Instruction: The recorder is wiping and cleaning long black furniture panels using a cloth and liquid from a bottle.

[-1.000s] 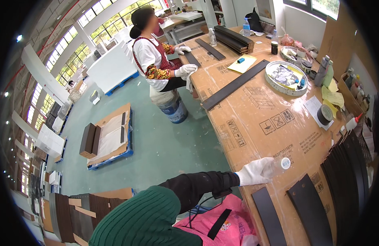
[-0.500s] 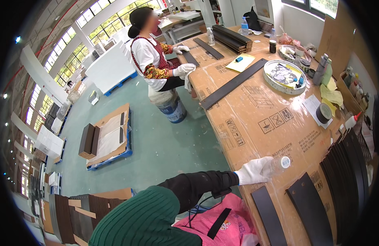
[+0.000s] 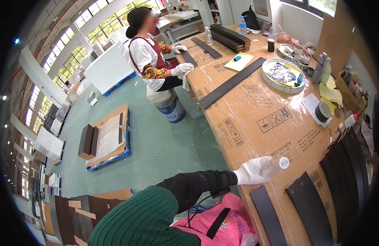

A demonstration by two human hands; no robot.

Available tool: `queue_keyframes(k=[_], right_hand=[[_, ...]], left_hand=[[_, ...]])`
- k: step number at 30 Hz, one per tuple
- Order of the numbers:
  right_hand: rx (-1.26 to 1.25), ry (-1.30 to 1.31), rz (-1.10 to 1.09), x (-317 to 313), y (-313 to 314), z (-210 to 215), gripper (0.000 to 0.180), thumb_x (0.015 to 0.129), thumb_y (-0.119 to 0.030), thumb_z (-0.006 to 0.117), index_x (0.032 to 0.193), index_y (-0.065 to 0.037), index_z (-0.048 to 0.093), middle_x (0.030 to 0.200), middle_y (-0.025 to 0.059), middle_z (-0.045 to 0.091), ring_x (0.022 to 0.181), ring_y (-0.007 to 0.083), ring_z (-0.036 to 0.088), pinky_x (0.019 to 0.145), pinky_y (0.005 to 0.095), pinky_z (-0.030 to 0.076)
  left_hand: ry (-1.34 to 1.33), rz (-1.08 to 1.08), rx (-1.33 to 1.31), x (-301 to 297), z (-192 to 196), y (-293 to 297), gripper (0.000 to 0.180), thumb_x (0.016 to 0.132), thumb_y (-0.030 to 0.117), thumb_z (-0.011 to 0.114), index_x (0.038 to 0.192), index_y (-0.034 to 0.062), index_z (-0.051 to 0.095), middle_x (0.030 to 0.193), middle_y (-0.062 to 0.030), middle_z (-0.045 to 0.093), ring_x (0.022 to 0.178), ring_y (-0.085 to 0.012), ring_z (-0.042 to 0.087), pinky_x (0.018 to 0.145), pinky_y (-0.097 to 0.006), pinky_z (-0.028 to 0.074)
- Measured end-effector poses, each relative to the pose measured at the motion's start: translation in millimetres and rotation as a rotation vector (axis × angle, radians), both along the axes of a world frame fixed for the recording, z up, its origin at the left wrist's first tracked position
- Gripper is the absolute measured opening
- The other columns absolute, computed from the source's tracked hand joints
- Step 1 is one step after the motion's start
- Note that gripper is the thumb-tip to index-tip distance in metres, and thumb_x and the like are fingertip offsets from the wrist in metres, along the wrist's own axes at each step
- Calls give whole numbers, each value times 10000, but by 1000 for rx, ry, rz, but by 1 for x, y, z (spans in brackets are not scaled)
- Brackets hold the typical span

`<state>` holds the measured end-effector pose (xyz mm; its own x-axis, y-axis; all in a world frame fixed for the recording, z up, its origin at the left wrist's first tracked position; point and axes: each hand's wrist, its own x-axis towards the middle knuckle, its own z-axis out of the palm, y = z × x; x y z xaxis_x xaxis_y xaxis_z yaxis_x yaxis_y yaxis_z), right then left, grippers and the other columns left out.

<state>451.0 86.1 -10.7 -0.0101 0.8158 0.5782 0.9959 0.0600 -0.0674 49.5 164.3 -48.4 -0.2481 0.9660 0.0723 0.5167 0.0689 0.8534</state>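
My left hand (image 3: 253, 170), in a white glove, is closed round a clear plastic bottle (image 3: 276, 167) with a white cap. The bottle is tilted, its cap pointing right, over the cardboard-covered table (image 3: 255, 143) near its left edge. Just below it on the table lie a dark flat board (image 3: 268, 217) and a wider dark board (image 3: 311, 209) with small holes at one end. To their right a row of dark boards (image 3: 341, 176) stands closely packed. My right hand is out of the picture.
Across the table a gloved co-worker (image 3: 150, 57) sits with hands at a dark strip (image 3: 188, 57). A long dark board (image 3: 232, 84) crosses the table. Farther right are a round paint-stained lid (image 3: 282, 76), a black tape roll (image 3: 323, 110) and several bottles. A pallet (image 3: 109, 137) lies on the floor.
The view has shifted slightly. My left hand still grips the bottle, with almost no movement, and the co-worker's hands stay in the same place.
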Motion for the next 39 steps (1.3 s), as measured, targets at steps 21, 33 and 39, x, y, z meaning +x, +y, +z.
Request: queue_keyframes(k=[21,33,39], right_hand=[[66,28,28,-5,0,2,221,1033,-195,660,1129,-38,783,999,125,762,887,351,706,806,460,566],[93,-29,46,-1,1,-3,227,1036,-188,659,1144,-29,780,1017,119,763,892,335,712,806,450,570],[89,-78,35,-3,1,-1,216,1038,-167,653,1141,-21,775,999,115,755,877,316,712,788,445,569]], left_hand=[[-20,-13,9,-2,-7,1,807,805,321,881,1473,42,525,1299,-197,692,1226,-346,681,1050,-407,547],[-11,-11,19,-1,-3,0,786,805,310,878,1461,42,538,1270,-194,701,1199,-342,691,1033,-405,554],[-31,-28,-20,-1,1,1,827,770,313,888,1457,28,525,1281,-218,687,1223,-383,672,1052,-424,546]])
